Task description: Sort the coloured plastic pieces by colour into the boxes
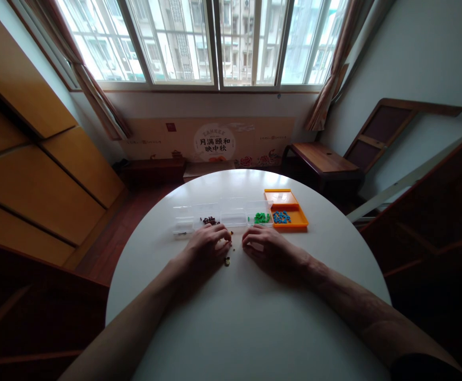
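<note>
My left hand (210,241) rests on the white table with bent fingers closed toward the thumb; whatever lies at the fingertips is too small to make out. Beside it are tiny yellowish pieces (232,233) and a small dark and gold piece (227,261). A short gap to the right, my right hand (268,242) has its fingers curled in, the tips hidden from view. Beyond the hands stands a clear plastic compartment box (233,218). Dark brown bits (209,220) lie in a left compartment and green bits (261,217) in a right one.
An orange tray (300,218) with blue bits (281,217) adjoins the clear box on the right. The round white table (231,328) ends in a curved edge. A wooden chair (322,157) stands beyond it at right, wooden cabinets (40,180) at left.
</note>
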Motion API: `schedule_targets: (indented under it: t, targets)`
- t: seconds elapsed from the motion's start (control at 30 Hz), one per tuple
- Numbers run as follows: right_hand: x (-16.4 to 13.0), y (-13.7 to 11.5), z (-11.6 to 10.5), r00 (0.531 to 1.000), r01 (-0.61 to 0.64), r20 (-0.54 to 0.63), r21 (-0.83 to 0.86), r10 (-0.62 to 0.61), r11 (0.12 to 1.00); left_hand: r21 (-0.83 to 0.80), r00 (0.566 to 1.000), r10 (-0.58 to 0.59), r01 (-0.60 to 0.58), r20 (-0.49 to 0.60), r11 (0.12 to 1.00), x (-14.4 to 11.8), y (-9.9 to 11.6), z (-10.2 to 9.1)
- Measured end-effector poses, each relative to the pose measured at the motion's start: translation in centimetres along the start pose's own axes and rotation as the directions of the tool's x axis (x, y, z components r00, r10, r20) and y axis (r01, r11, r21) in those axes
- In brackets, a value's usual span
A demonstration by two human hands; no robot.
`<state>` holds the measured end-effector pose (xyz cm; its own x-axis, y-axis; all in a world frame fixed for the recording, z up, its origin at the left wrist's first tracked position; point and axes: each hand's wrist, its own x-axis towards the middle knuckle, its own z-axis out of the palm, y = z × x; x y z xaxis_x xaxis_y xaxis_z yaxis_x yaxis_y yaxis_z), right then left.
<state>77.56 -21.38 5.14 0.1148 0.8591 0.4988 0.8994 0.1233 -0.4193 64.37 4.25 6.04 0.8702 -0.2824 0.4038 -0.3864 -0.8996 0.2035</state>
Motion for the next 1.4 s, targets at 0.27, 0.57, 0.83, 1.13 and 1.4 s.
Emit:
schedule_targets:
  t: [0.27, 0.57, 0.83, 1.13, 1.4]
  targets:
    - [0.0, -0.2, -0.1, 1.0, -0.01, 0.004, -0.001, 0.01, 1.0, 0.009, 0.989, -0.055, 0.057, -0.136, 0.998, 0.1, -0.3, -0.2]
    - [-0.1, -0.5, -0.2, 1.0, -0.022, -0.009, 0.021, 0.022, 1.0, 0.071, 0.93, -0.21, 0.241, -0.301, 0.968, 0.0, -1.0, -1.2]
    - [-0.2, 0.2, 0.2, 1.0, 0.011, 0.009, -0.017, -0.01, 1.0, 0.069, 0.874, -0.345, 0.389, -0.341, 0.918, -0.3, -2.1, -1.9]
    - [0.0, -0.5, -0.3, 0.999, 0.008, 0.032, -0.038, -0.007, 0.999, 0.077, 0.859, -0.358, 0.411, -0.365, 0.908, -0.6, -2.7, -1.7]
    - [0.1, -0.5, -0.2, 0.999, -0.002, 0.032, -0.047, 0.003, 0.999, 0.067, 0.882, -0.336, 0.377, -0.33, 0.924, -0.3, -1.8, -1.7]
